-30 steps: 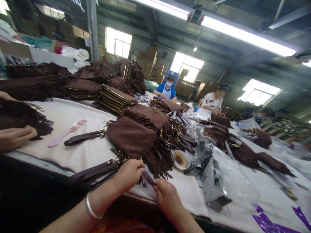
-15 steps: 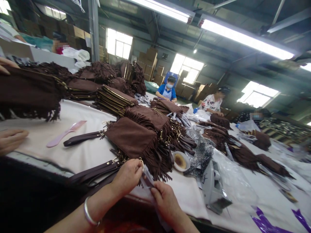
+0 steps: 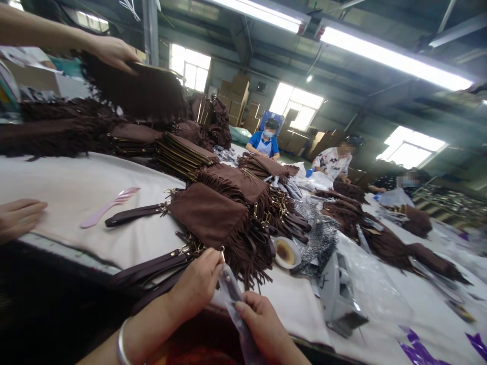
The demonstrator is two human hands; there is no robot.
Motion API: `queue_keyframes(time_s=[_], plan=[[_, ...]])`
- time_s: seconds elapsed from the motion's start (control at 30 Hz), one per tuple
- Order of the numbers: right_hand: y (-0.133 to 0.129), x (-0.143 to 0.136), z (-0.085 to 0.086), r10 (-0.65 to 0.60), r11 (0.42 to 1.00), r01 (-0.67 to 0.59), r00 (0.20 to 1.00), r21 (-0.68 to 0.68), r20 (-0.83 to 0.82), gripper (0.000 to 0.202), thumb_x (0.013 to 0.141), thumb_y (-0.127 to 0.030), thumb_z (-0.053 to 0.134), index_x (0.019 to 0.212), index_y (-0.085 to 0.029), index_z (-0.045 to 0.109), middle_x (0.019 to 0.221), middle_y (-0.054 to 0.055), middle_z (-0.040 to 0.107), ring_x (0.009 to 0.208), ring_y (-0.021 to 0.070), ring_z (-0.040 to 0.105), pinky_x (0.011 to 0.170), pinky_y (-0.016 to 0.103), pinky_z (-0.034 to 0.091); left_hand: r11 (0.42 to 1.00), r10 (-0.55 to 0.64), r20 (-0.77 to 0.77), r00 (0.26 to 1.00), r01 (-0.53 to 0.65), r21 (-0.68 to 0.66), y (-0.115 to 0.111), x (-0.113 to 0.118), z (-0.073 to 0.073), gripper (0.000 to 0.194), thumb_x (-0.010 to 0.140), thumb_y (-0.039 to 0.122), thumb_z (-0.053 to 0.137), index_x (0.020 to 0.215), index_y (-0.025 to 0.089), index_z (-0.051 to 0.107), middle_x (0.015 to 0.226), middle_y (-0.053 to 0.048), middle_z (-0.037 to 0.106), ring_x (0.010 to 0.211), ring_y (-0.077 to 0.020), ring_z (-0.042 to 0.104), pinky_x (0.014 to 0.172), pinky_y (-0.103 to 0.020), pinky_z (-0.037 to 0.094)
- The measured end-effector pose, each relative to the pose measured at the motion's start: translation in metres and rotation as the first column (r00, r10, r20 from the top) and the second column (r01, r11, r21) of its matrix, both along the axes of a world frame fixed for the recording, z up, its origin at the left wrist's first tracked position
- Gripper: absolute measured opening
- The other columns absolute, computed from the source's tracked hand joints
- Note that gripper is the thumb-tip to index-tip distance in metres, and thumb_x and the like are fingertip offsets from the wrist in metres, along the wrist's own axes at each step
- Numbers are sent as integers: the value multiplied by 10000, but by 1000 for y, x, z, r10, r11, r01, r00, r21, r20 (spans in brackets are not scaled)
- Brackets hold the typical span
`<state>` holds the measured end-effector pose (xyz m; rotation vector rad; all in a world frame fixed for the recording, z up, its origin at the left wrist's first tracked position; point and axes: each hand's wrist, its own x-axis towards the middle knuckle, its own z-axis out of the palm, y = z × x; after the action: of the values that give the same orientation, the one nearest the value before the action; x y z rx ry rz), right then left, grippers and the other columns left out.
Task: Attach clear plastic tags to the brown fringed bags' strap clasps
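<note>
My left hand (image 3: 200, 281), with a silver bangle on the wrist, pinches the metal-ringed end of a brown wrist strap (image 3: 227, 278). A clear plastic sleeve (image 3: 235, 299) covers this strap below the ring. Thumb and fingers of my right hand (image 3: 262, 324) close on the sleeve and strap farther down. Just beyond lies a brown fringed pouch (image 3: 207, 213) on a stack of similar ones. More brown straps (image 3: 160, 266) lie left of my left hand, their metal clips towards the pouches.
A co-worker's hand (image 3: 114, 50) holds a fringed pouch (image 3: 140, 94) over the pile; another hand (image 3: 21, 218) rests at the left. A pink comb (image 3: 110, 207), a white bowl (image 3: 286, 253) with brown residue and a tape dispenser (image 3: 340, 299) stand on the white-covered table (image 3: 140, 243). Several people work farther back.
The co-worker's pouch has moved from the left edge up and right over the pile. My right hand has shifted slightly down and right along the sleeve; my left hand stays at the ring.
</note>
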<state>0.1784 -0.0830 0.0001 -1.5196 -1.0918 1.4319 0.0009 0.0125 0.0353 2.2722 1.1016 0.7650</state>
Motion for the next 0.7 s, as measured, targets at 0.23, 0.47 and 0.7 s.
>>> queue_keyframes(time_s=[0.23, 0.47, 0.7], plan=[[-1, 2, 3, 15, 1000, -16, 999, 23, 34, 285, 768, -426, 623, 722, -148, 583, 592, -33, 455, 562, 102, 369, 519, 216, 278, 992, -67, 86, 994, 75, -100, 9, -5, -3, 184, 953, 243, 366, 810, 220, 480, 732, -3, 570, 695, -165, 551, 680, -289, 400], [0, 2, 3, -1, 1000, -1, 999, 26, 50, 327, 785, -455, 596, 691, -143, 571, 594, -23, 455, 574, 105, 370, 525, 216, 295, 970, -196, 43, 980, 200, -138, 17, -21, 0, 117, 886, 199, 492, 914, 214, 605, 842, -6, 647, 793, -155, 593, 732, -250, 430], [-6, -7, 4, 65, 998, -65, 998, 18, -5, 212, 787, -329, 595, 797, -121, 635, 622, -22, 499, 580, 99, 407, 521, 203, 293, 988, 48, 58, 997, -56, 144, 20, -15, -23, 211, 907, 182, 409, 844, 195, 610, 804, -60, 628, 777, -195, 599, 757, -313, 445]])
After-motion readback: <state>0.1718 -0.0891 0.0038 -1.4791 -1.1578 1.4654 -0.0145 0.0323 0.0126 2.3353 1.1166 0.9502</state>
